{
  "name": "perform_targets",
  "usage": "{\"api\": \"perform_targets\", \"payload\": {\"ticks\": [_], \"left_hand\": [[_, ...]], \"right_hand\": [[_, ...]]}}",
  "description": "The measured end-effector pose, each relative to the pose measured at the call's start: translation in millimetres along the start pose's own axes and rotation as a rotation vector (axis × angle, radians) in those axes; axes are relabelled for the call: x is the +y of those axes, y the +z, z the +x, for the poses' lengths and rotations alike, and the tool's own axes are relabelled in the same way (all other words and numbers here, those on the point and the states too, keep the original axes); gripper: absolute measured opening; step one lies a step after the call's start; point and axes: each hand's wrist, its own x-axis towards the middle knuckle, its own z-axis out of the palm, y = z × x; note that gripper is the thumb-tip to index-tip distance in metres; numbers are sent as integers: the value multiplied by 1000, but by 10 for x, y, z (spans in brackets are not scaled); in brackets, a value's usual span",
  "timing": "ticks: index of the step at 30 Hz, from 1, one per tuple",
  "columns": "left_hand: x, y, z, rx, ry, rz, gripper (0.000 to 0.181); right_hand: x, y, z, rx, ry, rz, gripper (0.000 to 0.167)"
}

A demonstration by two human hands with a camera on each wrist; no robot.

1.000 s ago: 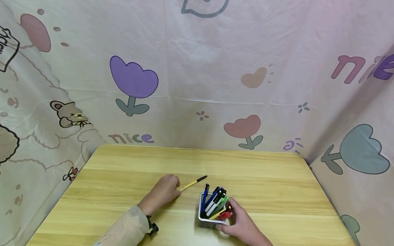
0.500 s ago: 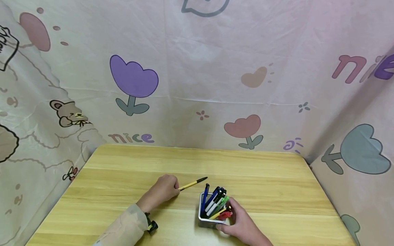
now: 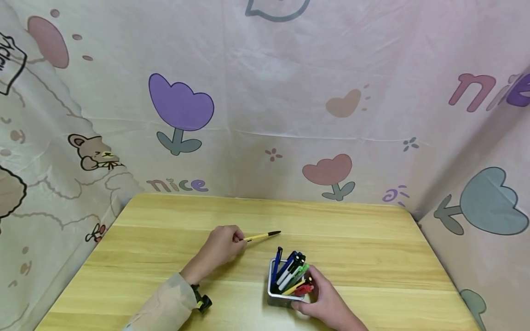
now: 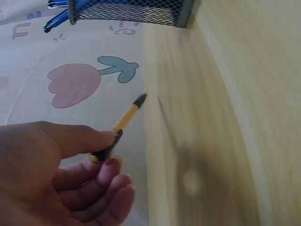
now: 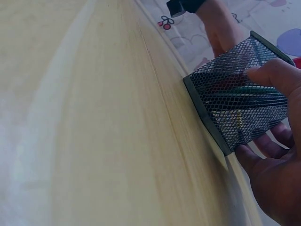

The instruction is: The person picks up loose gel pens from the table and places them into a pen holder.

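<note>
My left hand (image 3: 223,246) pinches a yellow pen (image 3: 261,236) with a black tip by its rear end, between thumb and fingers. In the left wrist view the pen (image 4: 126,117) is off the table, its shadow lying apart from it. My right hand (image 3: 325,296) grips the side of a square mesh pen holder (image 3: 280,301), which stands on the table. Several pens (image 3: 285,278) lean in it: blue, white, green, yellow and red ones. Through the mesh (image 5: 244,94) in the right wrist view, the pens show only dimly.
Both hands work over a light wooden table (image 3: 165,216). Behind it and along its sides hangs a pale cloth (image 3: 256,92) printed with flowers and bears. A dark band with a small black device (image 3: 203,301) sits on the left wrist.
My left hand has risen a little and moved away from me, carrying the yellow pen, which now points more sideways. The right hand and the pen holder stay in place.
</note>
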Motion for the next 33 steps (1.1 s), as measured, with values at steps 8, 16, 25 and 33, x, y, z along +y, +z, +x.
{"api": "perform_targets", "payload": {"ticks": [8, 16, 25, 33], "left_hand": [[87, -99, 0, 120, 62, -42, 7], [148, -189, -22, 247, 165, -125, 7], [243, -295, -32, 263, 195, -271, 13], [408, -386, -82, 279, 223, -383, 16]], "right_hand": [[-14, 2, -4, 0, 7, 6, 70], [-19, 9, -3, 20, 11, -19, 68], [-25, -4, 19, 9, 20, -15, 75], [-30, -3, 18, -4, 29, 2, 76]]}}
